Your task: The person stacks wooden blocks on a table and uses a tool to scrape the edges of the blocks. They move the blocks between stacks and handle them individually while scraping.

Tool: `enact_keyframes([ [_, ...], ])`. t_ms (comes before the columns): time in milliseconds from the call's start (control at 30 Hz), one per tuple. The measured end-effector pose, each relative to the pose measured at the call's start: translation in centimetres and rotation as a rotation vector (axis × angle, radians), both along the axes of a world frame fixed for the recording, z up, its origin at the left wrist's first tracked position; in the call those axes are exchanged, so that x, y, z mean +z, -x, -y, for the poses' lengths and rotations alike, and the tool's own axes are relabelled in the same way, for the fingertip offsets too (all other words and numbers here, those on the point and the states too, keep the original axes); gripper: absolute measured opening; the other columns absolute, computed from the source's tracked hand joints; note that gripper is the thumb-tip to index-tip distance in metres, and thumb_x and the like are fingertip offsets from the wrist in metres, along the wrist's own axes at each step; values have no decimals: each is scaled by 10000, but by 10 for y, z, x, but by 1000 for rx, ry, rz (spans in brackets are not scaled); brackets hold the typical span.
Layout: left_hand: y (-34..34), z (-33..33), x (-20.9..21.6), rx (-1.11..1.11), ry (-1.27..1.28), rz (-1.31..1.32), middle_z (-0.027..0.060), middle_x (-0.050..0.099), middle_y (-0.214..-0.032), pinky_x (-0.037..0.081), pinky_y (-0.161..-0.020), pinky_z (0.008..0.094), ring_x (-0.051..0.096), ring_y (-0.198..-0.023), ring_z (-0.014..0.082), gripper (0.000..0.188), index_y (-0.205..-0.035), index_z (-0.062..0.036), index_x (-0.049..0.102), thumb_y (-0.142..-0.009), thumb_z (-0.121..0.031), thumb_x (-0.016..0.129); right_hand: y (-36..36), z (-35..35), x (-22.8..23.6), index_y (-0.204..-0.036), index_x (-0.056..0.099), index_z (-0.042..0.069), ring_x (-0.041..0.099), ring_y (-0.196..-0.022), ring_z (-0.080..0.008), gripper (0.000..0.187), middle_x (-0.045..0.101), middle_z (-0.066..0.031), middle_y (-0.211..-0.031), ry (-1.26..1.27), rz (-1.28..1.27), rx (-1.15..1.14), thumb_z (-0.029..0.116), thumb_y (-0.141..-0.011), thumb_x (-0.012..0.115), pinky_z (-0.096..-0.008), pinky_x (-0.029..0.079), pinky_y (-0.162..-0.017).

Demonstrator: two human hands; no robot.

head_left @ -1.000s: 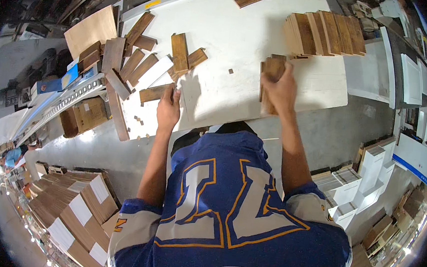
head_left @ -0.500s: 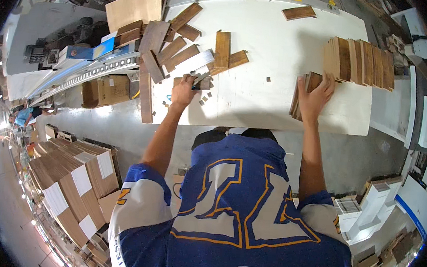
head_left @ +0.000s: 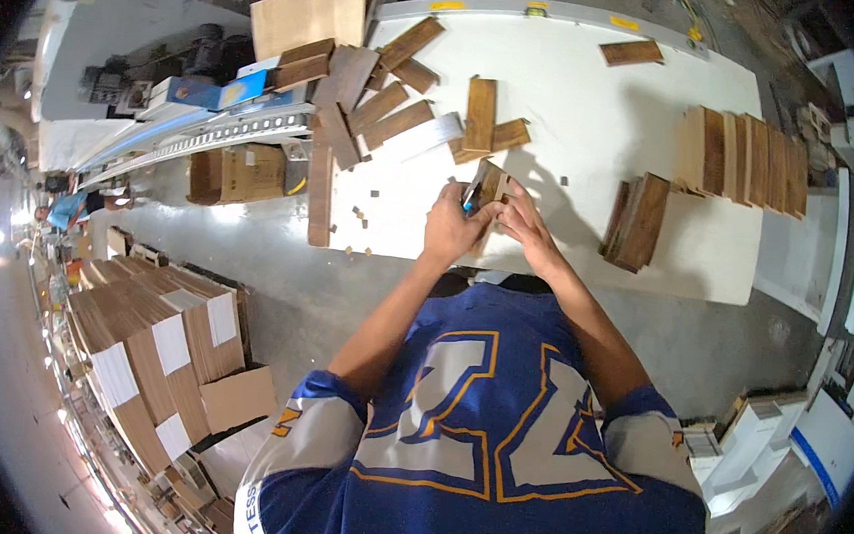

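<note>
Both my hands meet over the near edge of the white table (head_left: 601,90). My left hand (head_left: 453,226) and my right hand (head_left: 526,225) together hold a short brown wooden plank (head_left: 487,183) between them. A small blue thing shows between the fingers of my left hand; I cannot tell what it is. A small stack of dark planks (head_left: 637,221) leans on the table just right of my right hand. Two crossed planks (head_left: 482,126) lie just beyond my hands.
A row of upright planks (head_left: 747,157) stands at the table's right. Loose planks (head_left: 366,92) pile at its left end beside a metal rail (head_left: 192,128). Small dark chips dot the tabletop. Cardboard boxes (head_left: 155,346) are stacked on the floor at lower left, white boxes (head_left: 765,434) at lower right.
My right hand left the small stack of planks at the right and came to the middle. It now joins my left hand on one plank.
</note>
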State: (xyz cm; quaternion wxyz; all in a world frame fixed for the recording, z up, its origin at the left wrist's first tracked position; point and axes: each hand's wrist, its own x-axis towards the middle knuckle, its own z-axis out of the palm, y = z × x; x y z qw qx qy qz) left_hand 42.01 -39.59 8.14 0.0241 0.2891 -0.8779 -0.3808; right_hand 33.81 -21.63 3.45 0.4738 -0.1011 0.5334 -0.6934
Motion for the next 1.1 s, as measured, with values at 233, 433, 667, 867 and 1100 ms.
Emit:
enact_keyframes([
  [233,7,-42,71,81,-611,75,233,650,-1253,545,-992,478,692,-1082,430,517,-1427,37,609,-1123,-373,692,28,-4,33,-1406,671,29,694,-1128,-139,457,744,-64,-1265,26,91,-244,404,-1145,679,-317,563,-974],
  [433,5,-42,121,-268,-37,-147,245,663,-1213,559,-942,520,694,-1030,474,491,-1605,-68,546,-1196,-336,500,50,-25,75,-1212,754,-25,764,-863,-133,312,830,-67,-1006,-191,-499,-148,262,-1093,777,-297,599,-776],
  [667,6,-47,151,-363,-131,-36,232,695,-1129,560,-937,522,715,-1001,449,522,-1664,-123,515,-1191,-344,504,65,-52,104,-1123,774,-61,778,-761,-190,394,824,-141,-881,-307,-785,-128,301,-1001,871,-350,597,-723],
  [867,4,-56,153,-336,-181,-37,238,707,-1146,556,-966,486,713,-1020,423,508,-1652,-99,534,-1197,-323,503,68,-62,110,-1094,767,-10,778,-700,-298,550,800,-177,-844,-334,-935,-100,523,-985,847,-421,590,-671],
  [1100,-2,-52,145,-295,-344,-34,253,701,-1340,512,-1095,435,674,-1222,376,518,-1640,-53,544,-1208,-336,505,66,-67,121,-1187,734,-130,808,-777,-340,624,807,-236,-906,-350,-973,-42,429,-958,894,-410,612,-721],
])
